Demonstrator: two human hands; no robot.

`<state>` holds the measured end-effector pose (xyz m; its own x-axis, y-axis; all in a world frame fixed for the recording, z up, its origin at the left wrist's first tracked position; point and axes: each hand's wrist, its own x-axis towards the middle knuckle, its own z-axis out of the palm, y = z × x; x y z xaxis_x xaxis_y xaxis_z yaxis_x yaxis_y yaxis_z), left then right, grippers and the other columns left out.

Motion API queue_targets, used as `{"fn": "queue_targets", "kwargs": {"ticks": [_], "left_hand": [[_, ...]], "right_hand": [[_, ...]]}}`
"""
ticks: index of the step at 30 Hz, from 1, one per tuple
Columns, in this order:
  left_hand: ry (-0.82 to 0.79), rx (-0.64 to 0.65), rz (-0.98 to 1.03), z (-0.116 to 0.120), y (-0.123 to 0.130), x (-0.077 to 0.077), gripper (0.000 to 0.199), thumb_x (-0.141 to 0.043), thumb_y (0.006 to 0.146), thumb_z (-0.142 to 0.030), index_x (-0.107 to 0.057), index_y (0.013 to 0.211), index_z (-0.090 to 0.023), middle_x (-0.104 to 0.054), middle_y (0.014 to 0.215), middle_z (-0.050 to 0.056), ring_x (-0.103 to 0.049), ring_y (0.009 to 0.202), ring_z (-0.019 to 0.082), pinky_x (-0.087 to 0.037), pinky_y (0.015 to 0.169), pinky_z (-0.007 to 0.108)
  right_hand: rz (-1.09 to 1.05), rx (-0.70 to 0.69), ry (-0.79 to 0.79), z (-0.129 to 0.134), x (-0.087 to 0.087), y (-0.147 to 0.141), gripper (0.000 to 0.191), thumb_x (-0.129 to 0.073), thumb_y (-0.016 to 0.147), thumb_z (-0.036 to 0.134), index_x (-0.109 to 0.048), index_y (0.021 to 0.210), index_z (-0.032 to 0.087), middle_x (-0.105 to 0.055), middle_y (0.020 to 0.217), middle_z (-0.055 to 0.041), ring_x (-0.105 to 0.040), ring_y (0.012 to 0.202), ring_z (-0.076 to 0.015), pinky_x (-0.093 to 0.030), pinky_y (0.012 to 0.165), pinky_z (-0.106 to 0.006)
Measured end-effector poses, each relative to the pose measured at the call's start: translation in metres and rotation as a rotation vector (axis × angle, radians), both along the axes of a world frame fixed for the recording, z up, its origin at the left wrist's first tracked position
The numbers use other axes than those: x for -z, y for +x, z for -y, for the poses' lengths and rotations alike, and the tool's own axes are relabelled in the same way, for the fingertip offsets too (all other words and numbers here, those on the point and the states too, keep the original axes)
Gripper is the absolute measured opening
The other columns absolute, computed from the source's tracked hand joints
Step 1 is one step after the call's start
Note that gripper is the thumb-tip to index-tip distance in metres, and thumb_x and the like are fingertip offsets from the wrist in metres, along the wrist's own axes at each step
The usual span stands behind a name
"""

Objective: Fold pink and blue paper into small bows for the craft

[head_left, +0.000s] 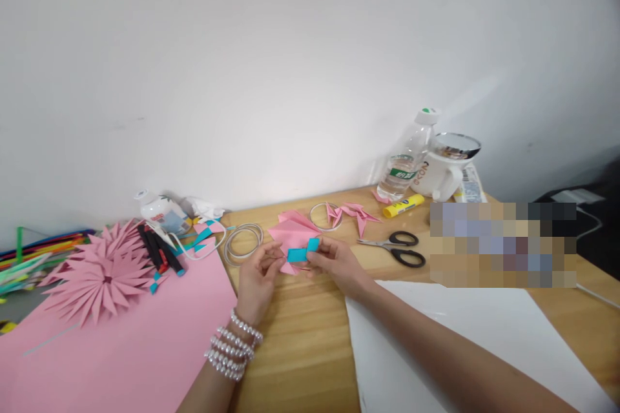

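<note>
The right hand [341, 266] pinches a bent blue paper strip [297, 254] over the wooden table [295, 352], left of the scissors [391, 247]; whether the left hand [259, 277], fingers gathered by the strip's left end, grips it cannot be told. Uneven pulling could skew or tear the bend.

Pearly bracelets [234, 350] w/ shiny silver-white beads, several strands, L wrist [248, 307]; R forearm [436, 332] bare

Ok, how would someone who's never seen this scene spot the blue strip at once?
On the wooden table, find the right hand, just left of the black-handled scissors. At its fingertips is the blue strip, bent, its colour setting it apart from the pink paper behind.
</note>
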<state>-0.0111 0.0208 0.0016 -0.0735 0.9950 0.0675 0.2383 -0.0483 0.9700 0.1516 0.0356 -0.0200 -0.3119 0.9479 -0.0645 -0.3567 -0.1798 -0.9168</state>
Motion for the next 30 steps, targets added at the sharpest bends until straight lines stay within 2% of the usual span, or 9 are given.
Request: {"fn": "queue_targets", "kwargs": {"ticks": [8,13,16,20,23,26,30], "left_hand": [[0.045,0.007,-0.020,0.000,-0.001,0.000,0.024,-0.058,0.067,-0.020,-0.058,0.091,-0.015,-0.062,0.077,0.003,-0.062,0.069,0.015,-0.050,0.063,0.027],[0.006,0.114,-0.030,0.000,0.001,0.001,0.023,-0.058,0.067,-0.019,-0.059,0.090,-0.014,-0.065,0.078,0.005,-0.063,0.071,0.017,-0.051,0.064,0.030],[0.102,0.113,-0.164,0.003,0.002,-0.001,0.016,-0.054,0.072,-0.022,-0.062,0.084,-0.014,-0.067,0.082,0.007,-0.062,0.077,0.019,-0.049,0.072,0.033],[0.225,0.033,-0.308,0.007,0.002,-0.007,0.023,-0.045,0.081,-0.027,-0.063,0.086,-0.015,-0.067,0.087,0.008,-0.060,0.083,0.019,-0.046,0.076,0.033],[0.277,0.083,-0.387,0.009,0.003,-0.008,0.022,-0.058,0.072,-0.029,-0.062,0.088,-0.016,-0.066,0.084,0.007,-0.059,0.074,0.018,-0.047,0.069,0.031],[0.306,0.115,-0.427,0.010,0.005,-0.005,0.017,-0.059,0.071,-0.027,-0.063,0.084,-0.016,-0.065,0.077,0.005,-0.057,0.066,0.015,-0.047,0.060,0.027],[0.246,0.072,-0.302,0.011,0.008,0.003,0.015,-0.058,0.071,-0.025,-0.064,0.082,-0.016,-0.063,0.073,0.004,-0.057,0.058,0.013,-0.046,0.049,0.022]], "right_hand": [[-0.024,0.021,0.018,0.000,-0.001,0.000,0.028,-0.069,0.062,0.036,-0.059,0.079,0.015,-0.061,0.070,-0.0021,-0.061,0.063,-0.0162,-0.053,0.052,-0.028],[-0.031,0.006,0.044,0.000,0.001,0.001,0.026,-0.069,0.063,0.034,-0.059,0.078,0.015,-0.061,0.072,-0.0018,-0.061,0.066,-0.0151,-0.053,0.054,-0.026],[-0.024,-0.012,0.047,0.001,-0.001,0.001,0.025,-0.069,0.063,0.034,-0.059,0.077,0.015,-0.062,0.071,-0.0016,-0.060,0.064,-0.0137,-0.052,0.057,-0.026],[-0.018,-0.014,0.053,0.002,-0.004,0.000,0.026,-0.068,0.063,0.035,-0.058,0.076,0.015,-0.061,0.067,-0.0011,-0.057,0.053,-0.0109,-0.047,0.051,-0.023],[0.002,0.009,0.064,0.003,-0.006,-0.001,0.025,-0.070,0.060,0.033,-0.056,0.070,0.015,-0.060,0.063,0.0000,-0.055,0.053,-0.0102,-0.045,0.052,-0.023],[0.012,-0.043,0.072,0.005,-0.009,-0.001,0.026,-0.068,0.061,0.037,-0.054,0.067,0.016,-0.058,0.057,0.0013,-0.051,0.044,-0.0093,-0.042,0.047,-0.023],[0.010,-0.097,0.106,0.006,-0.011,-0.001,0.026,-0.065,0.064,0.039,-0.053,0.066,0.016,-0.056,0.052,0.0020,-0.048,0.040,-0.0087,-0.040,0.045,-0.024]]}}
